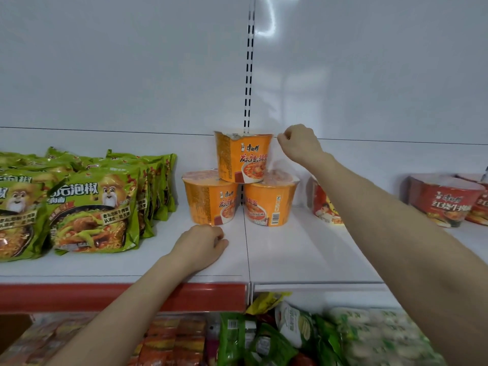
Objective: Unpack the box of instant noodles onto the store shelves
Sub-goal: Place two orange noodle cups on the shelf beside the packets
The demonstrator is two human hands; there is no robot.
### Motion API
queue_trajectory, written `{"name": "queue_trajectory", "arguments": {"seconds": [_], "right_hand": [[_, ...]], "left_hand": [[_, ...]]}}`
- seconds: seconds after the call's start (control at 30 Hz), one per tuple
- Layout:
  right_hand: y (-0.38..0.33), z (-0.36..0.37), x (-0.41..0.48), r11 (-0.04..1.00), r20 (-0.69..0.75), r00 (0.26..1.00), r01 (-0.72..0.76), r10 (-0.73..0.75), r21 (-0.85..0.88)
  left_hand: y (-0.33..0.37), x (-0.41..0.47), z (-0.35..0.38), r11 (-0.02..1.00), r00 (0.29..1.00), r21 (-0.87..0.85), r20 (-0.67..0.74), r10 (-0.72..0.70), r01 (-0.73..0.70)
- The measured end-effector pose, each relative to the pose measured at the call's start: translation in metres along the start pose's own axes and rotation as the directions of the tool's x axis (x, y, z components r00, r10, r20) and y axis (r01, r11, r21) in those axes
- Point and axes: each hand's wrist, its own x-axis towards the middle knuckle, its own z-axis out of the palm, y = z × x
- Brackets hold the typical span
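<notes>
Curled left hand, right hand beside tapered, seemingly film-wrapped orange tubs.

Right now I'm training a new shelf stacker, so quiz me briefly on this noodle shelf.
1. How many orange paper noodle tubs form the stack?
2. True or false: the right hand is raised higher than the left hand.
3. The green plastic noodle packets lie: A left of the stack; B right of it; C on top of it.
Key: 1 three; 2 true; 3 A.
</notes>
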Motion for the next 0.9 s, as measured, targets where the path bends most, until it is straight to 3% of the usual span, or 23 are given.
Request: {"name": "queue_trajectory", "arguments": {"seconds": [0.17, 0.3, 0.47, 0.7, 0.9], "right_hand": [[0.002, -0.002, -0.034, 0.985, -0.015, 0.994, 0.106, -0.109, -0.133], [-0.013, 0.008, -0.063, 0.977, 0.07, 0.981, 0.189, -0.183, -0.093], [-0.052, 0.031, -0.1, 0.924, 0.129, 0.917, 0.383, -0.378, -0.012], [-0.108, 0.074, -0.178, 0.808, 0.252, 0.767, 0.555, -0.59, 0.199], [-0.159, 0.116, -0.283, 0.681, 0.362, 0.578, 0.593, -0.731, 0.429]], "left_hand": [[0.007, -0.008, -0.01, 1.0, 0.993, 0.014, -0.116, 0.026, -0.025], [0.019, -0.031, -0.028, 0.998, 0.978, 0.049, -0.199, 0.058, -0.049], [0.029, -0.086, -0.053, 0.988, 0.956, 0.143, -0.277, 0.098, -0.06], [0.033, -0.203, -0.064, 0.964, 0.952, 0.165, -0.263, -0.16, 0.208], [0.024, -0.336, -0.058, 0.848, 0.864, 0.213, -0.269, -0.426, 0.485]]}}
